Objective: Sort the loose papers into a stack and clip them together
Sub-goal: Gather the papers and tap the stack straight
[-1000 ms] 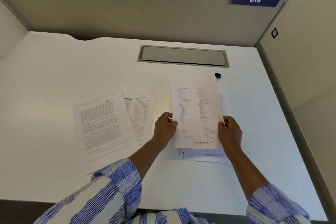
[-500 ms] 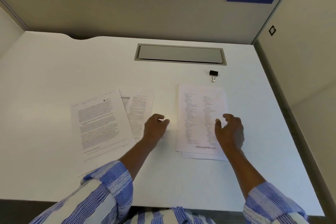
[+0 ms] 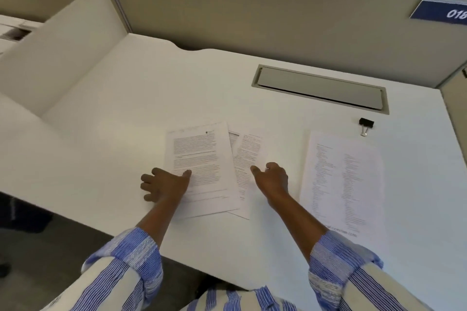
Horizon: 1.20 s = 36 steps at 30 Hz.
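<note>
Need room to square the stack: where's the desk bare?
Bare: the desk left of and behind the overlapped sheets, up to the hatch; a strip between them and the stack. Crowded: left hand and right hand at the sheets.

On the white desk (image 3: 126,121), two overlapping printed paper sheets (image 3: 202,149) lie left of the printed paper stack (image 3: 341,171); the black metal binder clip (image 3: 366,124) lies behind the stack.

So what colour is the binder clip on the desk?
Black, with silver wire handles; the binder clip shows in the head view.

Matt white desk (image 3: 177,88), printed paper sheets (image 3: 202,166), black metal binder clip (image 3: 366,124), striped cloth sleeves (image 3: 131,260)
</note>
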{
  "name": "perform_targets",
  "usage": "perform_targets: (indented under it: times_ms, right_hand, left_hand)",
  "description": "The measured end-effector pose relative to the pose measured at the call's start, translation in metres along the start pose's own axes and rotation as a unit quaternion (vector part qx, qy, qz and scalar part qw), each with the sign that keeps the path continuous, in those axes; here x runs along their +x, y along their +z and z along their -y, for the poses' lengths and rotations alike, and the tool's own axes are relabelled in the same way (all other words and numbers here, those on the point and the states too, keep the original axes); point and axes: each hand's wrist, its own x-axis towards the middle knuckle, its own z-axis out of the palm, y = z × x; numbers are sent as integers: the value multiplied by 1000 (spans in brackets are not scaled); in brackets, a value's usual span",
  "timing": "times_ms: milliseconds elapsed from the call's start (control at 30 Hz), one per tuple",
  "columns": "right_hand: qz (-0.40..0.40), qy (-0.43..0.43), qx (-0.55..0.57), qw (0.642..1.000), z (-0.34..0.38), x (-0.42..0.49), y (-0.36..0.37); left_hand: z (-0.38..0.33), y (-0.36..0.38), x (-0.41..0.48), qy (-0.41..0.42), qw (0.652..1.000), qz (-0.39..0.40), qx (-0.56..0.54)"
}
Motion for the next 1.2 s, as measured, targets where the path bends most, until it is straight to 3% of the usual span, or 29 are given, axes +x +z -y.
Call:
perform_targets:
  times_ms: [133,467,667,867,1067,1200]
  right_hand:
    - [-2,29,-5,1000,12,1,21]
    - [23,14,-44,999,22,1,37]
    - [-16,22,-35,999,19,-2,35]
    - [4,17,-35,999,23,-8,43]
    - [6,22,-15,1000,22,-9,50]
    - [7,37,37,999,21,-6,49]
  left_hand:
    - [-5,1,1,27,999,29,23]
    - [-34,17,-10,186,973,73,112]
    - [-36,18,-5,156,982,37,96]
    - [-46,17,-1,185,977,49,94]
    - [-56,18,-1,159,978,134,13]
    - [-58,17,2,183,963,194,-48]
